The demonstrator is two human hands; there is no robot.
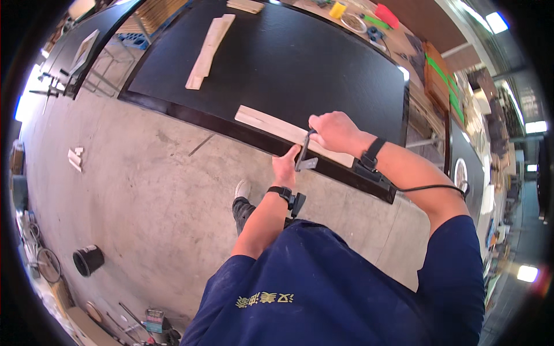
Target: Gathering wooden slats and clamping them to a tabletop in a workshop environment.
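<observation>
A pale wooden strip (266, 123) lies along the near edge of the black tabletop (323, 63). A grey metal clamp (304, 154), seen side on, stands upright over that edge. My right hand (336, 131) is closed round its dark upper end, just above the strip. My left hand (284, 166), lower down in front of the edge, is closed against the clamp's bar with its thumb pointing up. The left fingers are partly hidden. A black band with a small device sits on each wrist.
Another pale wooden piece (209, 53) lies farther back on the tabletop, and one more (245, 6) at its far edge. Behind stands a bench with a yellow cup (337, 10) and a red object (386, 16). A black bucket (88, 260) and wood scraps (75, 159) are on the floor.
</observation>
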